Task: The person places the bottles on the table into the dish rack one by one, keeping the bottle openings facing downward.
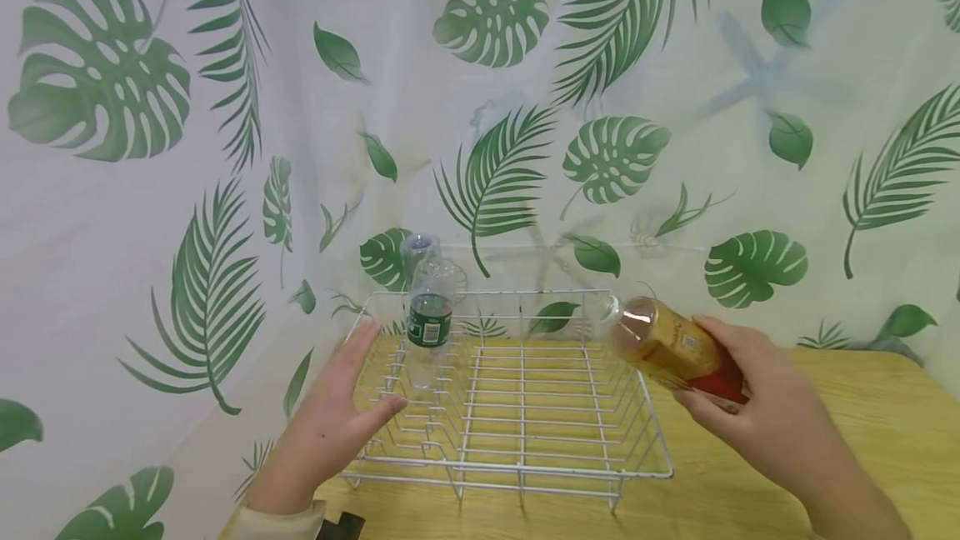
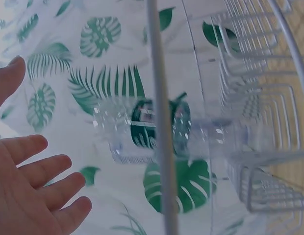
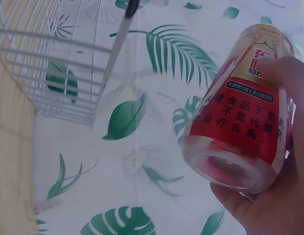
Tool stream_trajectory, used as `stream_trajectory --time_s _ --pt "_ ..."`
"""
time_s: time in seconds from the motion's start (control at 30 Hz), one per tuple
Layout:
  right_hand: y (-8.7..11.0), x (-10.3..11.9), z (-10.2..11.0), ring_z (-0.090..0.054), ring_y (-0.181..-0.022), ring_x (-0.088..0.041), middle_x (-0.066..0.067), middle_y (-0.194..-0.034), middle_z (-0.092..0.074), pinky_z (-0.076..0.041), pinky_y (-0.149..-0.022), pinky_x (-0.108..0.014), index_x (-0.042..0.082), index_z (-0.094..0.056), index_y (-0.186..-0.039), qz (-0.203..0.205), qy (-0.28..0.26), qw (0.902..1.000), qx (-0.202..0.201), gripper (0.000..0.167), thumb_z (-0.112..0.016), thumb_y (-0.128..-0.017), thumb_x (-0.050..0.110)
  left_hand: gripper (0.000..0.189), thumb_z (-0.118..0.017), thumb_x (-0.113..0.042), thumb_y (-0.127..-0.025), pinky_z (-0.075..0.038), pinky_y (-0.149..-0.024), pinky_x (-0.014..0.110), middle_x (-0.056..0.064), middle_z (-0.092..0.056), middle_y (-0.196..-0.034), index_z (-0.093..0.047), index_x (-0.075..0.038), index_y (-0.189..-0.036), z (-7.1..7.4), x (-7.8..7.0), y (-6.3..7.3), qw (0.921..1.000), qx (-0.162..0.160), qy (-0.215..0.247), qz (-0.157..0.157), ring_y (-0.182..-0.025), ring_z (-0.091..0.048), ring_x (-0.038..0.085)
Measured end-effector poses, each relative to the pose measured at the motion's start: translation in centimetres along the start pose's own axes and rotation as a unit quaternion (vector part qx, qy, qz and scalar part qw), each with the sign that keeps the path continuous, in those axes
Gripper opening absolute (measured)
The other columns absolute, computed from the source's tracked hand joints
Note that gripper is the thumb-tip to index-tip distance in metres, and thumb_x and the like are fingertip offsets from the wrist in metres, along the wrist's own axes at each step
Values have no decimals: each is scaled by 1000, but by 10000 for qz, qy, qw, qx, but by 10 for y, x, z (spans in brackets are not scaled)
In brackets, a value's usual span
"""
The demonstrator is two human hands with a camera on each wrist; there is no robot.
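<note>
My left hand [image 1: 326, 415] hangs over the left side of a white wire rack [image 1: 521, 469], fingers extended and thumb spread, with nothing in it. Just beyond its fingertips, a clear plastic bottle with a green label [image 1: 430, 322] stands on end among the rack's wires. Another clear bottle [image 1: 420, 247] with a bluish end shows behind it, partly hidden. My right hand [image 1: 772, 398] grips a plastic bottle with a gold and red label [image 1: 678, 348] near its base. This bottle is tilted, its clear mouth pointing up and left over the rack's right rear corner.
The rack sits on a yellow wood-grain table [image 1: 855, 423]. Behind and to the left hangs a white sheet [image 1: 517, 90] printed with green leaves. A small black object [image 1: 341, 526] lies at the lower edge by the left sleeve.
</note>
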State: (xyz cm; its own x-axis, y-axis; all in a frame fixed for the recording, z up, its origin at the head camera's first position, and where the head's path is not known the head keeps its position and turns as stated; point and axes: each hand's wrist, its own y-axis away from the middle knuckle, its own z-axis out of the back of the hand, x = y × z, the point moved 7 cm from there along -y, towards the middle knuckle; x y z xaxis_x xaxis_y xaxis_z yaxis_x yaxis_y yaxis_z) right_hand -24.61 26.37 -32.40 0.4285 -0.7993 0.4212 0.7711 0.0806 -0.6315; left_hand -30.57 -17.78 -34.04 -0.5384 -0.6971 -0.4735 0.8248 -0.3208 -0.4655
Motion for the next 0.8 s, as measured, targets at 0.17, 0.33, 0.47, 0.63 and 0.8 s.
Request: stream_trajectory --time_s 0.17,0.33,0.47,0.63,0.8 --pt "2 28 -3 -55 -104 -23 -6 -127 -62 -50 -74 -14 18 -55 -146 642 454 9967 -189 88 -95 -67 24 94 -75 -50 -89 -30 -115 58 9 -26 -165 -27 -12 -161 -9 -33 -1 9968 -36 -446 -656 -149 -26 32" --pt "7 56 -12 -55 -101 -20 -4 -119 -65 -58 -67 -32 14 -59 -140 1242 686 9898 -143 86 -94 -62 27 94 -65 -66 -89 -31 -115 57 9 -32 -163 -34 -11 -158 -16 -70 1 9820 -352 -864 -1641 -148 -30 31" --pt "10 74 -19 -58 -103 -20 1 -118 -66 -58 -74 -41 15 -63 -135 1607 946 9824 -45 80 -93 -64 37 96 -64 -68 -88 -28 -118 54 13 -35 -160 -38 -5 -155 -28 -99 3 9605 -619 -1111 -2475 -147 -32 33" --pt "15 88 -29 -60 -103 -22 1 -118 -67 -55 -81 -47 13 -65 -132 1979 1102 9740 22 77 -91 -66 43 104 -80 -61 -77 -27 -119 49 14 -37 -159 -38 -6 -155 -50 -127 4 9466 -432 -1439 -2853 -147 -32 32" --pt "20 101 -40 -62 -103 -23 -1 -118 -68 -58 -79 -47 11 -65 -131 2330 1088 9664 25 80 -93 -61 37 107 -87 -58 -72 -27 -119 48 11 -38 -159 -37 -12 -155 -68 -142 6 9487 -80 -1557 -2752 -148 -30 27"
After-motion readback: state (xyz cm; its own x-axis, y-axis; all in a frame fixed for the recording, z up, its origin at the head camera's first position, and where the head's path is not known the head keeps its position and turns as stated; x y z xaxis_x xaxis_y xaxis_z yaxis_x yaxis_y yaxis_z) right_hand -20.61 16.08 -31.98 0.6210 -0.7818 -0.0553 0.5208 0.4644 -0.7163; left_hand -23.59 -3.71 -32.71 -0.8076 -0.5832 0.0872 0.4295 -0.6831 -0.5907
